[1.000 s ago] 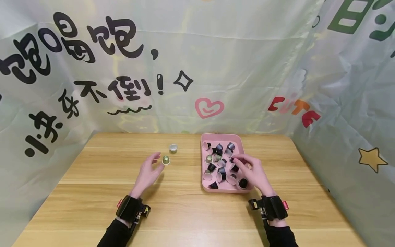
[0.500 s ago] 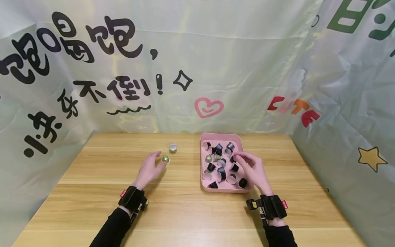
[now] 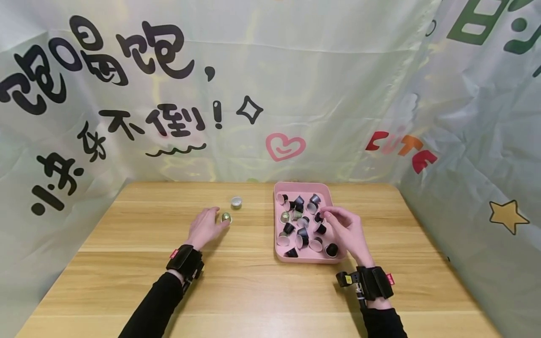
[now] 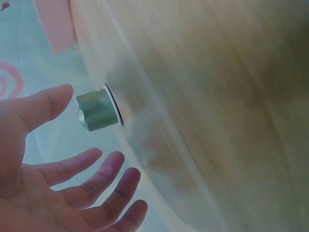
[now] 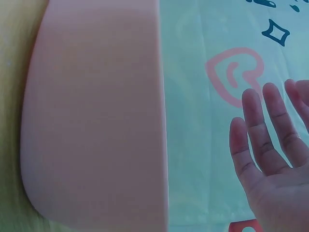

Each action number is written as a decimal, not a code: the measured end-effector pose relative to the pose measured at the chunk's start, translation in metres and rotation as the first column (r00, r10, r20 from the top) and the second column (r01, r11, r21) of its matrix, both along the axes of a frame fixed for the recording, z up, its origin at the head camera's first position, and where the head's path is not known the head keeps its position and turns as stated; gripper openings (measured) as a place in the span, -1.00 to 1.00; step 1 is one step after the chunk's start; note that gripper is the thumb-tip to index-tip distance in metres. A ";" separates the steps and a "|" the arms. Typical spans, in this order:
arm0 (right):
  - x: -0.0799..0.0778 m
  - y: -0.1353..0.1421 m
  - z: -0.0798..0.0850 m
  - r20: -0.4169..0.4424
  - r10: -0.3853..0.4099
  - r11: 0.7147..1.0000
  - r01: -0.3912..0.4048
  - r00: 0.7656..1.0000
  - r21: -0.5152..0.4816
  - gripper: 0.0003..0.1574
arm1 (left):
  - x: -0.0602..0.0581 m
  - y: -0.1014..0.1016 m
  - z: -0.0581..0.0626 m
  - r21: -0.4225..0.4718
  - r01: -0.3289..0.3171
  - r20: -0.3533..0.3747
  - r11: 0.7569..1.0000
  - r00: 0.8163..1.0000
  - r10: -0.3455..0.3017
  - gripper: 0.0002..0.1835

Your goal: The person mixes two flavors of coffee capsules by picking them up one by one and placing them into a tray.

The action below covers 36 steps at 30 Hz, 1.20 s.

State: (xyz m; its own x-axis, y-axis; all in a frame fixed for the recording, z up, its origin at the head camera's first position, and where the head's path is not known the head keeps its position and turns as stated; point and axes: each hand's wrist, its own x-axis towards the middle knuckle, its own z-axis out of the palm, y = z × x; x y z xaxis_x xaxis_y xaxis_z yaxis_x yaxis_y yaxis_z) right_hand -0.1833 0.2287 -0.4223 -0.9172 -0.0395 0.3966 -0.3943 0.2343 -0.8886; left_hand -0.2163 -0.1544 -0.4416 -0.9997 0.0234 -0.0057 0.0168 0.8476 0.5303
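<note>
My left hand (image 3: 204,228) reaches around a green coffee capsule (image 3: 226,217) that stands rim-down on the table. In the left wrist view, thumb and fingers of the left hand (image 4: 43,198) are spread on either side of the green capsule (image 4: 99,110), with gaps showing. A silvery-white capsule (image 3: 236,202) is just behind it. Over the right side of a pink tray (image 3: 310,259) hovers my right hand (image 3: 347,232), fingers loosely bent, thumb near the index fingertip. No capsule shows in the right hand (image 5: 277,159) in its wrist view, though its thumb is partly cut off.
Several black, dark blue, green and pale capsules lie jumbled in the tray, among them a black capsule (image 3: 331,250) at its near right corner. A printed cloth (image 3: 236,155) hangs behind the wooden table (image 3: 270,300).
My left hand has moved slightly inward, its thumb and fingers coming around the green capsule. The right hand has barely shifted over the tray.
</note>
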 end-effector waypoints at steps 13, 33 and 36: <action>0.000 0.002 0.000 -0.017 0.031 0.999 -0.032 0.999 -0.036 -0.68 | -0.007 0.002 0.002 -0.063 0.002 0.008 0.998 1.000 -0.001 -0.33; 0.001 0.004 -0.001 -0.017 0.036 0.999 -0.036 0.999 -0.028 -0.69 | -0.014 0.002 -0.004 -0.056 0.009 0.031 0.998 0.999 -0.008 -0.57; 0.001 0.005 -0.001 -0.017 0.037 0.999 -0.037 0.999 -0.029 -0.69 | -0.014 0.002 -0.004 -0.057 0.009 0.024 0.998 1.000 -0.008 -0.56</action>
